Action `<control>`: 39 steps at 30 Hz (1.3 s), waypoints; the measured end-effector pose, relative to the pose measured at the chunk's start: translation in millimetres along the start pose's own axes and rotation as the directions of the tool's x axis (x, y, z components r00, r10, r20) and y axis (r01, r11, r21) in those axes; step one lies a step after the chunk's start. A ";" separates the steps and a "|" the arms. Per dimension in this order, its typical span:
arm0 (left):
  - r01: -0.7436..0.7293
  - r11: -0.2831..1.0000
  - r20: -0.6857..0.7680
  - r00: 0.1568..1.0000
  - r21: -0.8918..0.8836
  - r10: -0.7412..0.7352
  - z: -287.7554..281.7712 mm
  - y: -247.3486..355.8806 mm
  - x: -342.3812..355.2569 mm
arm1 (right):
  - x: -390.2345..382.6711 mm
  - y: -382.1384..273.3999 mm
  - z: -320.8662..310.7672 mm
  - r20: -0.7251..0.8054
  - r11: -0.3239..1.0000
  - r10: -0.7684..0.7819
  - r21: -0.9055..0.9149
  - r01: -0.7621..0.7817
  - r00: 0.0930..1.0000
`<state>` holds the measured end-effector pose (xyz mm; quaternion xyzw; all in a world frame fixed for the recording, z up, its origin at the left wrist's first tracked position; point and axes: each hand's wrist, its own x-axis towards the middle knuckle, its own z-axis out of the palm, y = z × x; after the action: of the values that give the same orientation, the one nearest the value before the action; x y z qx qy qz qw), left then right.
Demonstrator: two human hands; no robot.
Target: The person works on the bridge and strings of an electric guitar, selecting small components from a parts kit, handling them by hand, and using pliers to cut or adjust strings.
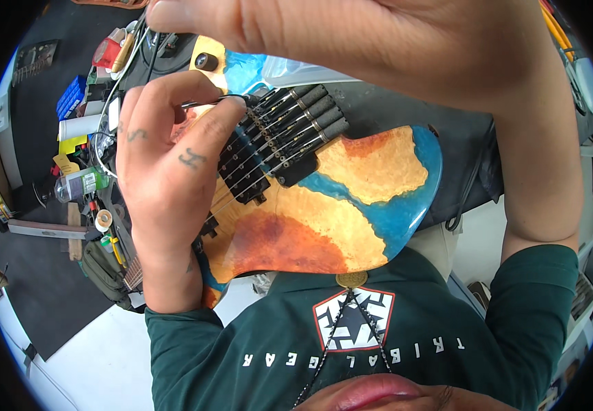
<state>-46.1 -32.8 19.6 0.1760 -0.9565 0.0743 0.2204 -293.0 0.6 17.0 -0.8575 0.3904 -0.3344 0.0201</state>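
A headless electric guitar (289,233) of pale and reddish-brown wood with glossy blue sections lies in front of my body. Its black bridge carries a row of knurled tuners (313,116), with strings running down over a dark pickup (248,185). My left hand (173,144) hovers over the strings beside the bridge. Its thumb and forefinger pinch a thin dark rod-like piece whose end meets the bridge; its kind is unclear. Raised close to the camera, my right hand (337,34) crosses the top of the view with its thumb stretched left; its fingers are hidden or cut off.
Past the guitar sits a clear plastic box (296,71). Tools and supplies crowd the dark bench at left, including a blue box (71,98), a clear bottle (80,183), a long flat bar (46,229) and a green pouch (104,268). Cables trail behind my left hand.
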 end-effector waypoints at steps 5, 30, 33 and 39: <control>-0.010 1.000 0.039 0.999 -0.019 0.011 2.6 -4.7 -2.3 | 1.0 0.7 0.6 0.006 1.000 -0.006 -0.001 0.006 1.000; 0.302 0.785 0.226 0.951 -0.540 -0.211 -16.0 15.7 -11.6 | 5.3 3.7 -8.8 0.016 1.000 -0.019 -0.012 0.019 1.000; 0.469 0.561 0.274 0.875 -0.682 -0.400 -19.1 16.0 -13.6 | 0.3 4.4 -14.5 -0.007 1.000 -0.013 -0.021 0.013 1.000; 0.543 0.286 0.367 0.792 -0.790 -0.488 -19.2 15.8 -14.4 | -8.1 4.3 -27.5 -0.033 0.999 -0.008 -0.046 0.006 0.999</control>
<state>-32.2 -9.6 29.3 0.3397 -0.7533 -0.4977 0.2634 -315.9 9.4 32.6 -0.8534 0.3952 -0.3398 -0.0072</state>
